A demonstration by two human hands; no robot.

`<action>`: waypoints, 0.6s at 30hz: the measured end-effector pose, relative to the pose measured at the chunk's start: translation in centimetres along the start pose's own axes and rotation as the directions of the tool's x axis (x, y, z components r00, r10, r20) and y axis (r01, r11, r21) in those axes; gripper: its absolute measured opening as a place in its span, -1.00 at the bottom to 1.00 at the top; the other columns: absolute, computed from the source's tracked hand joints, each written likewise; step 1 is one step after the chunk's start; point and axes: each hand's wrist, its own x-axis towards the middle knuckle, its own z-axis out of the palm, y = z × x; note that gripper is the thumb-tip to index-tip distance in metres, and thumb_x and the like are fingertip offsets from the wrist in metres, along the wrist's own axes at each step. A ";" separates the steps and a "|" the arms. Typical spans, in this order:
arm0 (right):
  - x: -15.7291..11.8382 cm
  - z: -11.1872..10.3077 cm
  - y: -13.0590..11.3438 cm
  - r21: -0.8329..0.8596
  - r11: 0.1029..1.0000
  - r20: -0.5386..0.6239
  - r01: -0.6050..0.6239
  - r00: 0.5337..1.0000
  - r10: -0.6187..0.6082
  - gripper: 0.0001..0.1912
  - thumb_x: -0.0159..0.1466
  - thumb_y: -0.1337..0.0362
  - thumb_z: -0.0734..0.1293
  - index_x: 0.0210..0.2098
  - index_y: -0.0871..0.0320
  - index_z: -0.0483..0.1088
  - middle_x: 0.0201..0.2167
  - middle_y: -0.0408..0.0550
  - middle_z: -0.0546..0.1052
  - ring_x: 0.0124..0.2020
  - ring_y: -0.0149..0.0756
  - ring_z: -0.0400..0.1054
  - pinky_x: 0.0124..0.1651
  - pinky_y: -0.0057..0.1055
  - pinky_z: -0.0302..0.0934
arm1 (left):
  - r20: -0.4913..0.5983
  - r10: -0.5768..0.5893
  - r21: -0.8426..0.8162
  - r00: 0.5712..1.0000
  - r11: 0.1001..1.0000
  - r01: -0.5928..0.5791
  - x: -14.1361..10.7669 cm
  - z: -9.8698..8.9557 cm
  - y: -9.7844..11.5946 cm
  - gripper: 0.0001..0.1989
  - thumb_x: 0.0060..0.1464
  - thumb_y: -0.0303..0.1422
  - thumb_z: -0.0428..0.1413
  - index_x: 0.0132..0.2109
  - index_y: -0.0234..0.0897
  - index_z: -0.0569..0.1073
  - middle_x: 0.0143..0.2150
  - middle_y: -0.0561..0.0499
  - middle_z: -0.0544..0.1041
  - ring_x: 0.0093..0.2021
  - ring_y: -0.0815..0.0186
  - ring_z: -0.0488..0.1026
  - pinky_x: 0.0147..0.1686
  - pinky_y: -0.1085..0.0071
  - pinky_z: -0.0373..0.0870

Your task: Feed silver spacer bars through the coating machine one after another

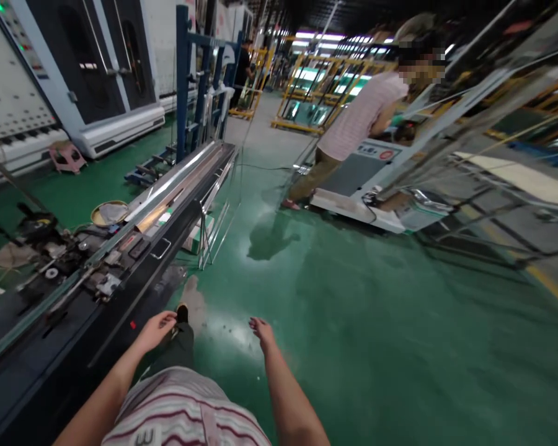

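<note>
My left hand (155,329) hangs low in front of me, beside the dark edge of the long machine bench (134,291). Its fingers curl loosely, and nothing shows in them. Over the green floor (242,297), to the right, my right hand (262,329) is held out with its fingers a little apart and empty. Neither hand touches the bench. On the bench lie metal strips (167,186), a small dark tray (139,249) and mechanical parts (106,285).
Thin metal frames (209,232) lean at the bench's far right side. Another person (358,114) bends over a grey machine (358,170) ahead to the right. Yellow racks (297,127) stand farther back; a pink stool (67,156) is at the left.
</note>
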 end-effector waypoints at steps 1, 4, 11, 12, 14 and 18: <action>3.0 2.6 -2.9 0.001 1.000 0.038 0.008 0.999 -0.008 -0.73 0.11 0.11 0.36 -0.31 0.18 0.50 -0.39 -0.04 0.59 -0.38 -0.35 0.43 -0.35 -0.46 0.20 | 0.003 -0.003 -0.009 1.000 1.000 0.003 3.6 -0.7 0.4 -0.40 0.07 0.04 0.09 0.02 -0.39 0.52 -0.06 -0.23 0.60 -0.02 0.11 0.54 0.03 0.27 0.41; 9.2 9.5 -10.2 -0.045 0.999 0.180 -0.026 0.983 0.034 -0.71 0.01 0.09 0.38 -0.37 0.16 0.52 -0.36 0.04 0.61 -0.34 -0.24 0.46 -0.33 -0.40 0.21 | 0.004 -0.010 -0.025 1.000 1.000 0.010 14.3 -3.4 3.0 -0.40 0.08 0.05 0.08 0.02 -0.38 0.53 -0.07 -0.22 0.60 -0.04 0.11 0.54 0.02 0.27 0.42; 22.1 16.7 -24.1 -0.190 0.973 0.274 -0.133 0.944 0.183 -0.74 0.06 0.13 0.32 -0.33 0.13 0.50 -0.31 0.07 0.61 -0.28 -0.21 0.47 -0.26 -0.36 0.22 | -0.056 0.009 -0.041 0.998 0.999 -0.011 34.0 -9.4 12.6 -0.46 0.14 -0.02 0.06 0.05 -0.37 0.52 -0.04 -0.22 0.60 -0.01 0.12 0.54 0.08 0.22 0.41; 24.5 17.4 -26.0 -0.188 0.974 0.260 -0.126 0.950 0.173 -0.72 0.07 0.13 0.31 -0.29 0.13 0.49 -0.30 0.05 0.60 -0.27 -0.25 0.47 -0.26 -0.38 0.22 | -0.072 0.001 -0.040 0.997 0.999 -0.004 35.9 -10.0 13.5 -0.47 0.14 -0.03 0.06 0.06 -0.36 0.51 -0.03 -0.22 0.60 -0.01 0.12 0.54 0.09 0.21 0.41; 29.2 19.0 -29.5 -0.192 0.974 0.261 -0.119 0.951 0.168 -0.70 0.08 0.13 0.30 -0.25 0.15 0.47 -0.31 0.04 0.59 -0.29 -0.27 0.46 -0.25 -0.39 0.23 | -0.116 -0.021 -0.045 0.993 0.999 0.016 39.1 -10.8 14.7 -0.48 0.15 -0.04 0.06 0.07 -0.34 0.51 -0.01 -0.20 0.60 0.00 0.12 0.54 0.11 0.19 0.41; 37.6 23.0 -36.3 -0.230 0.972 0.334 -0.048 0.934 0.125 -0.68 0.07 0.13 0.33 -0.24 0.20 0.46 -0.36 0.05 0.58 -0.33 -0.23 0.45 -0.26 -0.35 0.26 | -0.283 -0.133 -0.095 0.950 0.989 0.110 42.6 -11.5 15.4 -0.43 0.12 0.04 0.08 0.08 -0.30 0.50 0.01 -0.20 0.60 0.03 0.10 0.55 0.16 0.14 0.40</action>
